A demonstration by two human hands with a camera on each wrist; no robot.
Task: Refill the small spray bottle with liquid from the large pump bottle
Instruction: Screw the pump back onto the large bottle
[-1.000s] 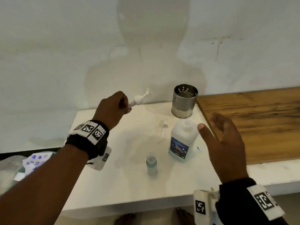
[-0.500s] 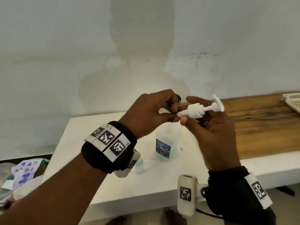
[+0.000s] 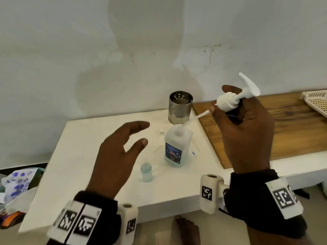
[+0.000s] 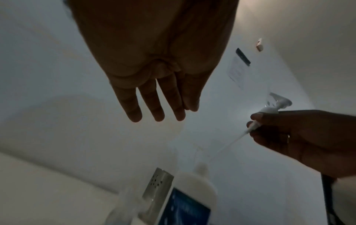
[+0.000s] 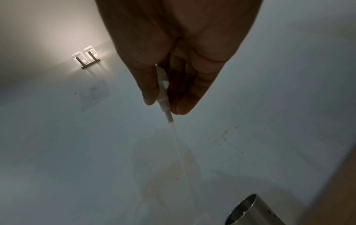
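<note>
The large pump bottle, white with a blue label, stands uncapped on the white table. My right hand grips the white pump head above and right of it; the dip tube slants down toward the bottle's neck. In the right wrist view the fingers curl round the tube. The small spray bottle stands open in front of the large one, with some pale blue liquid. My left hand hovers open to the left of both bottles, holding nothing; the left wrist view shows its fingers straight.
A perforated steel cup stands at the back by the wall. A wooden board covers the table's right part, with a cream basket at its far end. A small clear cap lies behind the bottles. Clutter lies left, below the table.
The pump head passed from my left hand to my right. My left hand let go and dropped back, open, to the left. The right hand carried the pump up and right.
</note>
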